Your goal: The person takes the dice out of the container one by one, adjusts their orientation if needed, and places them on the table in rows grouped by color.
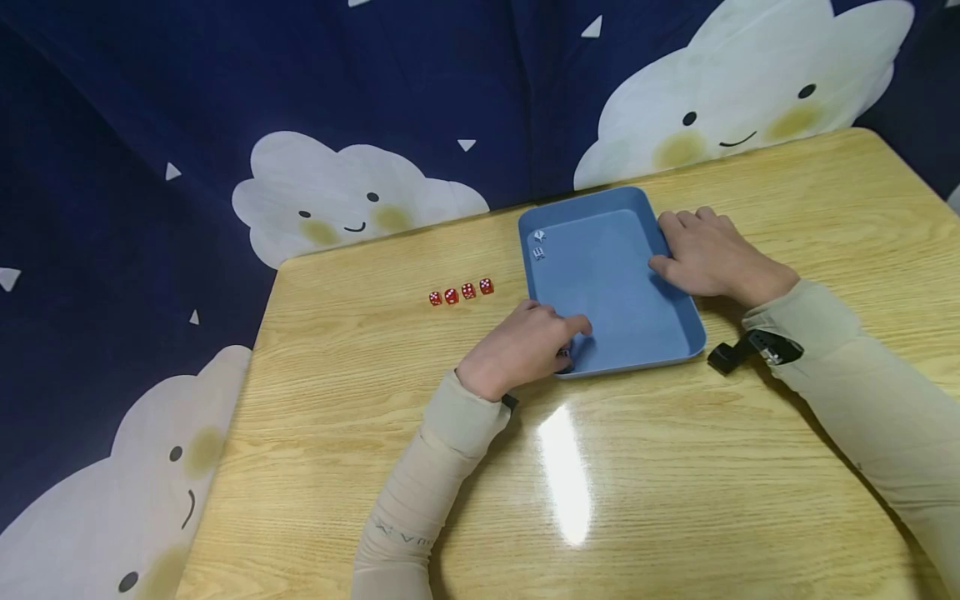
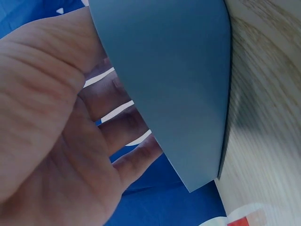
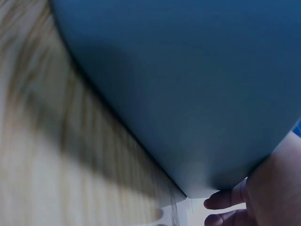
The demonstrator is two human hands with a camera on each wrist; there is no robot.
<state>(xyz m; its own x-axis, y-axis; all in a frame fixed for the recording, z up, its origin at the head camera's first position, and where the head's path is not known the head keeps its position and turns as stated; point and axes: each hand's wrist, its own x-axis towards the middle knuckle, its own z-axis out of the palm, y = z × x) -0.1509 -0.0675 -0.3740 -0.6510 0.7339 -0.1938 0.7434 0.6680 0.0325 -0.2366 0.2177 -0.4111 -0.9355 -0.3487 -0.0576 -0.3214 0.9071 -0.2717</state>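
A blue tray (image 1: 611,283) lies on the table, its rim between my two hands. My left hand (image 1: 525,346) reaches over the near left corner, index finger and thumb apart inside the tray. Beside the thumb a small dark-looking die (image 1: 566,353) shows in that corner, partly hidden by the hand. In the left wrist view the tray wall (image 2: 174,84) covers my fingertips. My right hand (image 1: 708,254) grips the right rim, thumb over the inside. Two whitish dice, one silvery die (image 1: 539,237) and another die (image 1: 538,253), lie at the tray's far left.
Several red dice (image 1: 468,291) stand in a row on the wooden table (image 1: 337,400), left of the tray. A dark blue cloth (image 1: 420,75) with white clouds hangs behind the table and along its left. The right wrist's black camera (image 1: 726,358) sits near the tray's near right corner.
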